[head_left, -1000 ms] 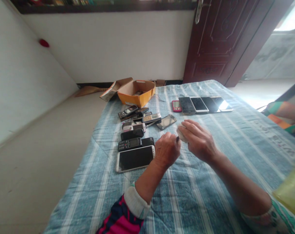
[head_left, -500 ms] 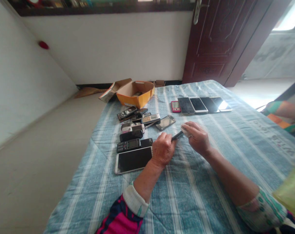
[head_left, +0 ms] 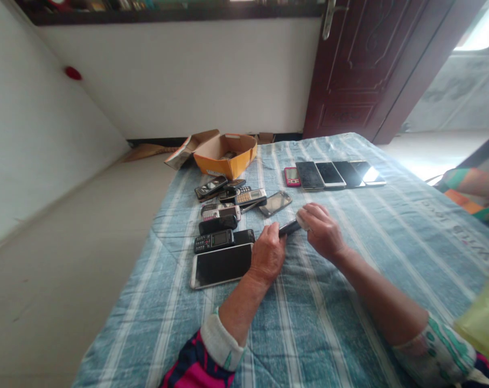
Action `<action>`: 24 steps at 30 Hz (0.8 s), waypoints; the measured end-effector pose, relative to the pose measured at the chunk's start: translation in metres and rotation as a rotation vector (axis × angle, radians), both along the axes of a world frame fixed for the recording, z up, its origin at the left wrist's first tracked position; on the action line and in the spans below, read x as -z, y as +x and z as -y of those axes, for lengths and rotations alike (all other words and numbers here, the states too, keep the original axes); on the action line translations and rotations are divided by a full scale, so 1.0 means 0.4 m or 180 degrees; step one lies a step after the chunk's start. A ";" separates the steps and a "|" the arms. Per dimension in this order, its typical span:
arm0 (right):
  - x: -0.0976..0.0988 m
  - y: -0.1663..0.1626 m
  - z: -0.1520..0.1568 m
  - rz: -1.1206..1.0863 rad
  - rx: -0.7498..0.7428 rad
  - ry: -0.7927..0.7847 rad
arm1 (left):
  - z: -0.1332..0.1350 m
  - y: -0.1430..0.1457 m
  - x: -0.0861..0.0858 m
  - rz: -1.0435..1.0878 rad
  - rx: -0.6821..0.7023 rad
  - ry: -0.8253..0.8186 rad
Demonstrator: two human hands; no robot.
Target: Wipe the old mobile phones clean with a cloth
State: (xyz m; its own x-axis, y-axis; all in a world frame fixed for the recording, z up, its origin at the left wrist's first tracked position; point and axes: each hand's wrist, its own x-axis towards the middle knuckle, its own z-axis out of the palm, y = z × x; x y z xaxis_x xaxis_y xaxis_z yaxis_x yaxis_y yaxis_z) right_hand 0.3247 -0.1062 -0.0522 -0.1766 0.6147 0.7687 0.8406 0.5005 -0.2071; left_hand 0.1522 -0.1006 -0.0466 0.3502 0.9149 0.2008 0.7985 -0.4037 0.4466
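My left hand (head_left: 268, 249) is closed round one end of a dark mobile phone (head_left: 290, 228), held a little above the cloth. A wad of white cloth or tissue (head_left: 302, 219) is pinched in my right hand (head_left: 323, 229) and pressed against the phone's far end. Just left of my left hand lies a large white-framed smartphone (head_left: 223, 265), with a black keypad phone (head_left: 213, 241) behind it. Beyond them are a black phone (head_left: 217, 224), a silver keypad phone (head_left: 250, 196) on a loose pile, and a grey touchscreen phone (head_left: 276, 203) lying flat.
A blue striped cloth (head_left: 317, 323) covers the bed or table. An open orange cardboard box (head_left: 228, 164) stands at the far left edge. Several smartphones (head_left: 329, 175) lie in a row beside a red phone (head_left: 292, 177) at the back right. A yellow bag (head_left: 482, 318) sits at right.
The phone has turned in my left hand so more of its flat side shows. My right hand with the white wad has shifted slightly left, along the phone's end.
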 end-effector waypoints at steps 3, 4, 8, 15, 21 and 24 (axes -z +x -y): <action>-0.001 -0.011 0.002 0.0131 0.0025 0.0012 | -0.002 0.001 0.007 -0.0031 0.0042 0.0028; -0.001 -0.011 0.002 0.0163 0.0035 0.0006 | -0.002 0.000 0.009 -0.0032 0.0067 0.0043; -0.002 0.004 -0.004 0.0359 0.0080 -0.0132 | -0.002 -0.002 0.013 -0.0001 0.0153 0.0130; 0.024 0.057 -0.031 0.0223 0.0537 -0.0462 | -0.004 -0.003 0.020 -0.0037 0.0198 0.0322; 0.026 0.083 -0.034 -0.0358 0.0987 -0.0409 | -0.014 -0.003 0.035 0.0068 0.0173 0.0469; -0.008 0.036 -0.013 -0.0345 0.0457 0.0181 | -0.022 0.000 0.042 0.0108 0.0175 0.0562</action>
State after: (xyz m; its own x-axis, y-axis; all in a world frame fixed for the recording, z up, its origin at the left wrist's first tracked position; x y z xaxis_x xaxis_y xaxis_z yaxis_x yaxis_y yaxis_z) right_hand 0.3389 -0.1011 -0.0490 -0.0045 0.5826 0.8127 0.8786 0.3905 -0.2751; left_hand 0.1521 -0.0917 -0.0635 0.3890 0.8441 0.3690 0.7588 -0.5207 0.3912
